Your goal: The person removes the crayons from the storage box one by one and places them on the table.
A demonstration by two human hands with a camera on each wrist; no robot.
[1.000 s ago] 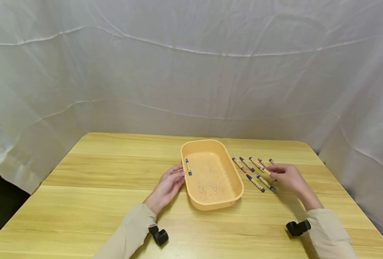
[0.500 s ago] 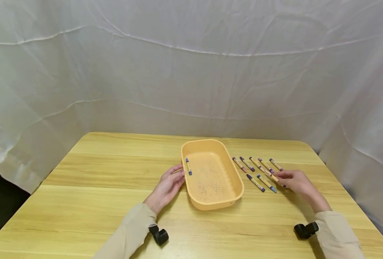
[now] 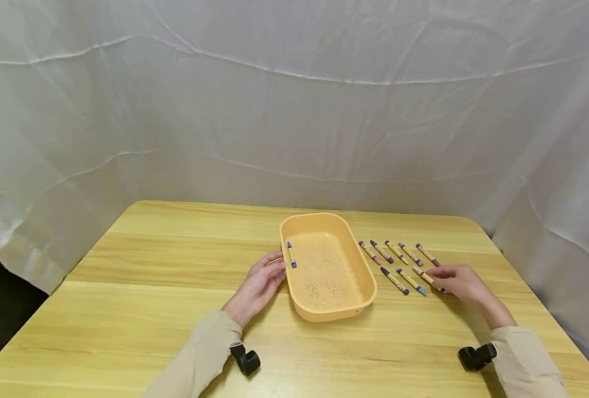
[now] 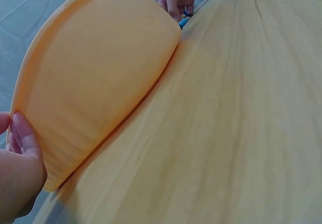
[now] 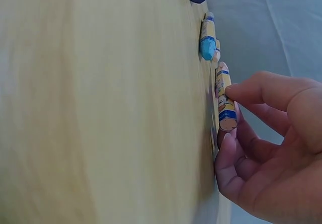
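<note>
Right hand (image 3: 460, 281) pinches a crayon (image 3: 427, 275) between thumb and fingertips (image 5: 234, 89) on the wooden table (image 3: 150, 287), just right of two more crayons in the near row. Left hand (image 3: 258, 286), fingers relaxed and straight, rests against the left wall of the orange tray (image 3: 369, 276); one blue crayon (image 3: 290, 255) lies inside it. Five other crayons (image 3: 396, 251) form the far row.

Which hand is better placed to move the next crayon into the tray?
Right. The right hand already has its fingertips on a crayon in the loose rows beside the tray. The left hand rests against the tray's far side, steadying it.
</note>
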